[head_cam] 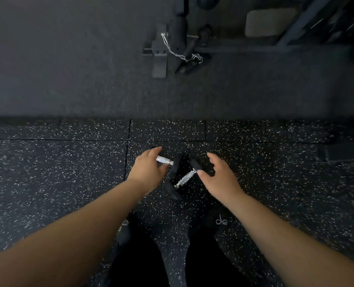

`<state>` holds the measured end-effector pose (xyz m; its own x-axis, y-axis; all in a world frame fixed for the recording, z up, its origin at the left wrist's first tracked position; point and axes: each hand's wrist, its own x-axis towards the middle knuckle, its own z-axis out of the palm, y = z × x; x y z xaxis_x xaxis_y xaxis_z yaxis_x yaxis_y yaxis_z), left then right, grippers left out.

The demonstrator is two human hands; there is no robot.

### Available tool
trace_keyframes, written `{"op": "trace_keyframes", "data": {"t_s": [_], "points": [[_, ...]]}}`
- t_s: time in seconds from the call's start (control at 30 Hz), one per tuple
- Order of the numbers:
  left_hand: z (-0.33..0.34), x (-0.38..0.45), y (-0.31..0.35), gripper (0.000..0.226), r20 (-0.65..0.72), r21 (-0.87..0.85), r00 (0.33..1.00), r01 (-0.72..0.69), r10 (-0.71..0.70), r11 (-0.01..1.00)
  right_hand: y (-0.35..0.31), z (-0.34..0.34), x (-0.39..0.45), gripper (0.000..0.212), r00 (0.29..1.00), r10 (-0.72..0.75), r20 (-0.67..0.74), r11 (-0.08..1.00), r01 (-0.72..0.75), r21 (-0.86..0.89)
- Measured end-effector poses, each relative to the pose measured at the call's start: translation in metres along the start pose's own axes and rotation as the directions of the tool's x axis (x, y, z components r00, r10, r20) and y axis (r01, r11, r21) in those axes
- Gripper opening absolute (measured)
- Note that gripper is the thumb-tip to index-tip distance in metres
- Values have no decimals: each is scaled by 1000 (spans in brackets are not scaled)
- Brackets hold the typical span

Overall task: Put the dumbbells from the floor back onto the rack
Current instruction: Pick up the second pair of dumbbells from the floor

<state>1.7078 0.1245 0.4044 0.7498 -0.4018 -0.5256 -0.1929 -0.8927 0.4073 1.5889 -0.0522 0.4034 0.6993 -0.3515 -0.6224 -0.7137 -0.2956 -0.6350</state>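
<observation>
Two small dumbbells with chrome handles and black heads lie on the speckled rubber floor in front of me. The left dumbbell (165, 160) lies crosswise, and my left hand (148, 172) arches over its handle, thumb below and fingers above, not closed on it. Its left head is hidden under that hand. The right dumbbell (184, 177) lies diagonally, one head far right and one near left. My right hand (219, 179) hovers just right of it with fingers spread, the thumb tip near the handle's upper end. No rack is in view.
Dark carpet begins beyond the mat edge (130, 119). A gym machine base (159, 59) with a chain (172, 48), a cable handle and a pale pad (269, 22) stands at the top right. A black object (341, 152) lies at the right edge. My legs and shoes (219, 221) are below.
</observation>
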Motion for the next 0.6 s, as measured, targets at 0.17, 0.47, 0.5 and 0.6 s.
{"op": "trace_keyframes", "data": {"t_s": [0.17,0.47,0.5,0.6], "points": [[42,58,-49,62,52,24,998,21,-22,1000,38,57,39,65,995,92,-23,993,-90,79],[160,167,-159,63,146,44,986,-91,83,995,127,204,150,63,953,289,-90,918,-249,310],[173,180,-171,63,149,44,983,-114,107,992,139,221,164,63,946,309,-98,906,-261,334],[208,217,-204,65,170,71,968,-201,187,977,175,266,198,63,916,374,-143,870,-293,397]]}}
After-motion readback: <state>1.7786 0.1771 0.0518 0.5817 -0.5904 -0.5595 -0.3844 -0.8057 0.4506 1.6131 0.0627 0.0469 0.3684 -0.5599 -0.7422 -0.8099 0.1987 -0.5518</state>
